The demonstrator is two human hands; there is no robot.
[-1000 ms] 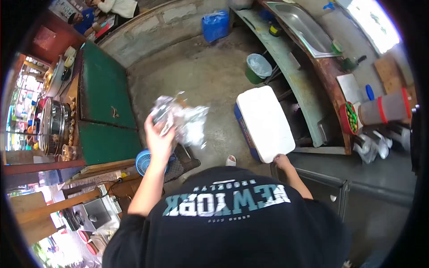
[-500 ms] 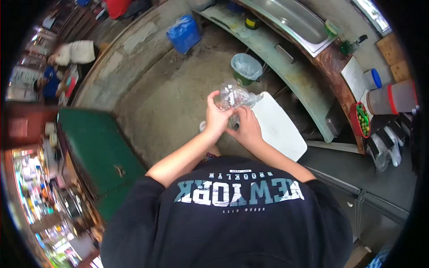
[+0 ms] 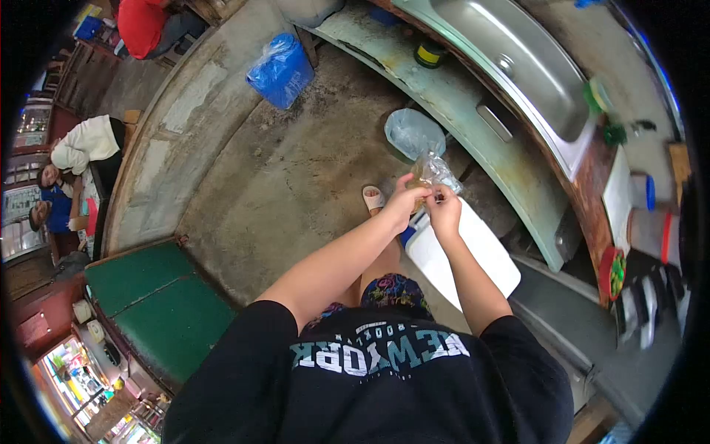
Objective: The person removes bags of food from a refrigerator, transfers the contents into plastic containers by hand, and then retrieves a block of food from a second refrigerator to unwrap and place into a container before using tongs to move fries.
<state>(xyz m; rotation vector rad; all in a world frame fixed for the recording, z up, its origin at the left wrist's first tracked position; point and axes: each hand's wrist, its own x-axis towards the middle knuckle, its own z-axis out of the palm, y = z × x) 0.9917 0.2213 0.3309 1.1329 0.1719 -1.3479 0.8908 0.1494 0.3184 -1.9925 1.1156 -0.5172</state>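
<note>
A crumpled clear plastic bag (image 3: 438, 172) is held out in front of me, with a brownish tint on its left part. My left hand (image 3: 403, 206) is closed on the bag's left side. My right hand (image 3: 445, 213) pinches the bag close to the left fingertips; small dark bits show at its fingers, too small to name. Just below the hands is the white lid (image 3: 473, 263) of a box with a blue side. Beyond the bag stands a bin lined with a clear bag (image 3: 416, 133).
A metal sink (image 3: 510, 66) is set in the counter at right, above a green shelf (image 3: 473, 159). A blue container (image 3: 282, 78) stands by the low wall. On the left is a green cabinet (image 3: 163, 303). Several people are beyond the wall at upper left.
The view has shifted. Both hands and the bag now appear further right, nearer the lined bin. The box's blue side and my sandalled foot have come into clearer view.
</note>
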